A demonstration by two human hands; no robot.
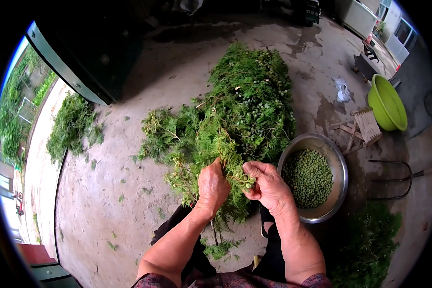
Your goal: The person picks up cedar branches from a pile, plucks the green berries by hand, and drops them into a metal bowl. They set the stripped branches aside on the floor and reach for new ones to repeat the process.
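Note:
My left hand (213, 188) is closed around a leafy green conifer branch (220, 144), holding it up over my lap. Close on its right, the thumb and fingers of my right hand (270, 188) pinch a tip of that branch, where pale green seed cones (247, 182) cluster. Exactly what lies between the right fingertips is partly hidden. Just right of that hand stands a wide metal bowl (342, 178) holding many small round green cones (308, 180). Beyond my hands a big heap of cut conifer branches (254, 101) covers the ground.
A smaller branch pile (72, 125) lies by the doorway at left, another (369, 242) at lower right. Right of the bowl are a small wooden stool (365, 127), a lime-green basin (386, 103) and a metal fork (408, 177). A crumpled plastic bag (342, 90) lies on the concrete.

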